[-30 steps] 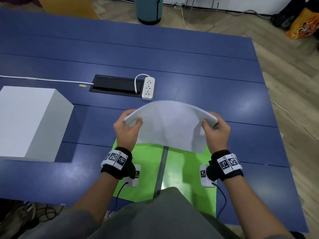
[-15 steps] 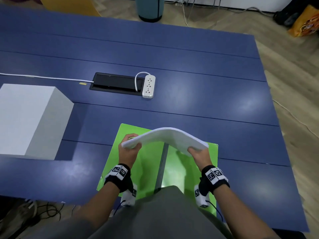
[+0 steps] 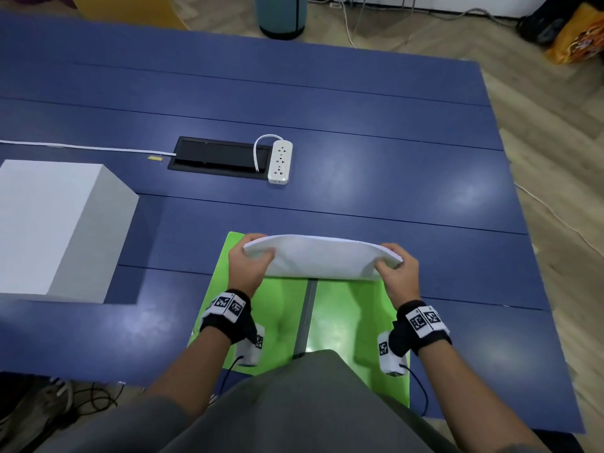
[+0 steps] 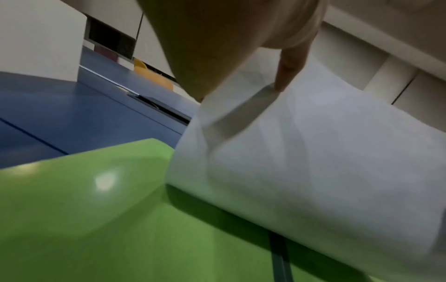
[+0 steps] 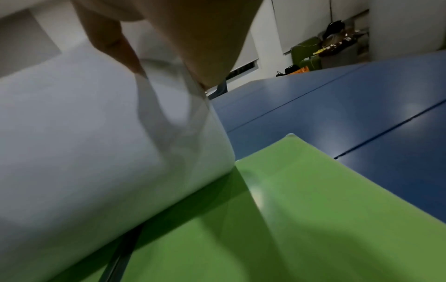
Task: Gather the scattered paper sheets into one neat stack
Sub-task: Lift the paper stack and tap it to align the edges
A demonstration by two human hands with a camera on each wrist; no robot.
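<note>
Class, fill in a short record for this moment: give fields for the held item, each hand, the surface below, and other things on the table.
held item: paper stack, bowed upward in the middle
left hand: grips the stack's left end
right hand: grips the stack's right end
surface below: green folder, lying open on the blue table
other things: white power strip, white box

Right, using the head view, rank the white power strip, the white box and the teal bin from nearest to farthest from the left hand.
From the left hand:
1. White power strip, up the table and slightly to the right.
2. White box, off to the left on the table.
3. Teal bin, on the floor beyond the table's far edge.
</note>
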